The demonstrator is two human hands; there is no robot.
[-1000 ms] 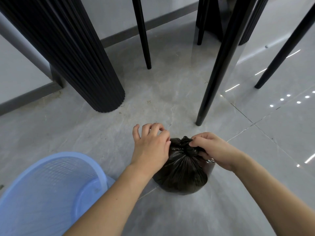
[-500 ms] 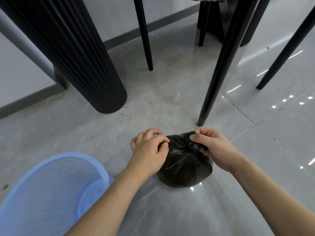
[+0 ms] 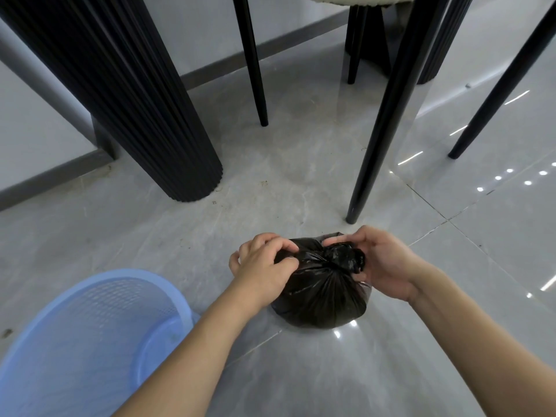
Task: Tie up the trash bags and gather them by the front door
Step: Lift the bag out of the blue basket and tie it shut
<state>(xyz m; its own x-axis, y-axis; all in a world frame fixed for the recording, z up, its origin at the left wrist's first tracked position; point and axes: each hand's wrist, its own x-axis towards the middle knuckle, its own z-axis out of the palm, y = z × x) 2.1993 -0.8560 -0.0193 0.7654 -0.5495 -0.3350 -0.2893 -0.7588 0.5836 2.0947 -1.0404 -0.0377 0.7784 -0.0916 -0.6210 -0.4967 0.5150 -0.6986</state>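
Black trash bag (image 3: 322, 293) sits on the grey tile floor (image 3: 301, 182), directly between both hands. Left hand (image 3: 264, 263) has fingers curled, pinching a gathered flap of plastic on its side of the bag top. Right hand (image 3: 382, 263) has fingers curled round the bunched knot (image 3: 346, 255) on its side, thumb on top. Likely reason for the opposed grips: pulling the two ends apart to cinch the knot tight, with the floor carrying the bag's weight. Knot looks formed, probably being tightened or doubled; bag not yet carried anywhere, no door in view.

Materials: bag is thin glossy film, crinkled, pleats radiating from the knot, body rounded and squat, soft and deformable, will slip if gripped loosely. Floor is polished stone-look tile, reflective, with light spots and a few crumbs of debris.

Below and outward of the left hand: light blue plastic basket (image 3: 90, 341), mesh walls, round, tipped on its side, no bag in it, so probably where the bag came from. Beyond the left hand: black fluted column (image 3: 135, 100), ribbed. Just beyond the right hand: slim black tapered chair leg (image 3: 376, 145), smooth; more legs further out.
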